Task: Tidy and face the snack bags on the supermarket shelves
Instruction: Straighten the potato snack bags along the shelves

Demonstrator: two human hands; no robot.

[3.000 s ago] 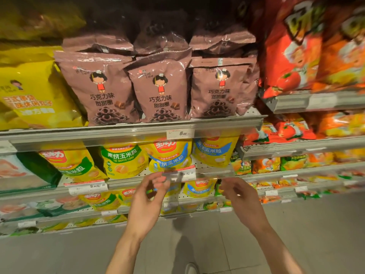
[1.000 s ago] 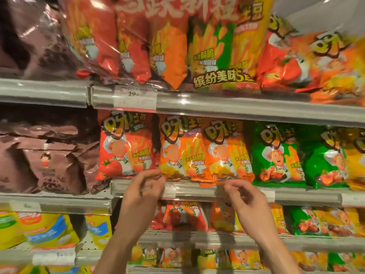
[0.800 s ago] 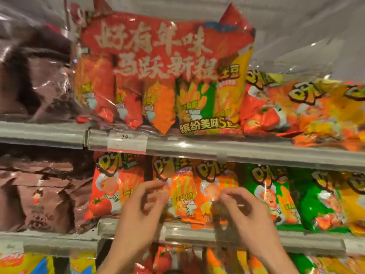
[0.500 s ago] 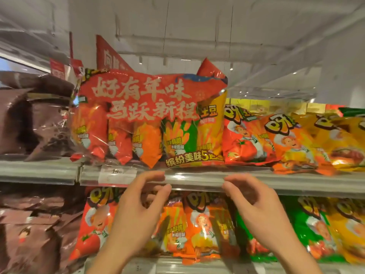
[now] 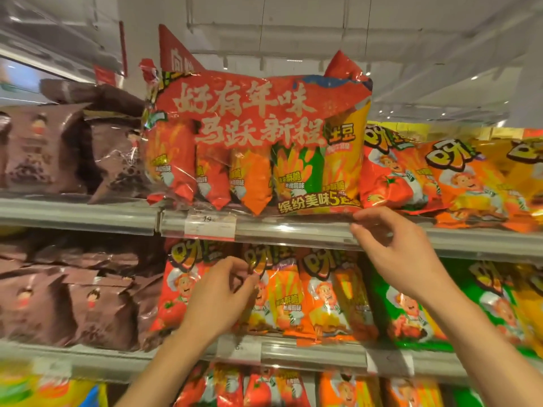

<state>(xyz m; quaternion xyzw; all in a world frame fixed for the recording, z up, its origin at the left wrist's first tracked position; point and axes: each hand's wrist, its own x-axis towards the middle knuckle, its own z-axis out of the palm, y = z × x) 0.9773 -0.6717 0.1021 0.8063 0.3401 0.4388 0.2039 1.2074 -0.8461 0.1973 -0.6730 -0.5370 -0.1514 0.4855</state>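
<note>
Two hands are raised to the shelves: the right hand [image 5: 393, 251], fingers curled, is brought to the bottom corner of the red multipack [image 5: 258, 142] on the upper shelf [image 5: 293, 233]; the left hand [image 5: 219, 295] is held loosely curled, seemingly empty, before the orange bags [image 5: 311, 298] below. Squaring the multipack is judged next.

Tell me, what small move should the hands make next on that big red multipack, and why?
Probably take hold of the multipack at its lower corners and square it up. It leans left, its crumpled top corner overlapping the brown bags. The right hand is already at its lower right corner by the shelf rail; the left hand is lower, at the small bags, and would need to rise.
</note>
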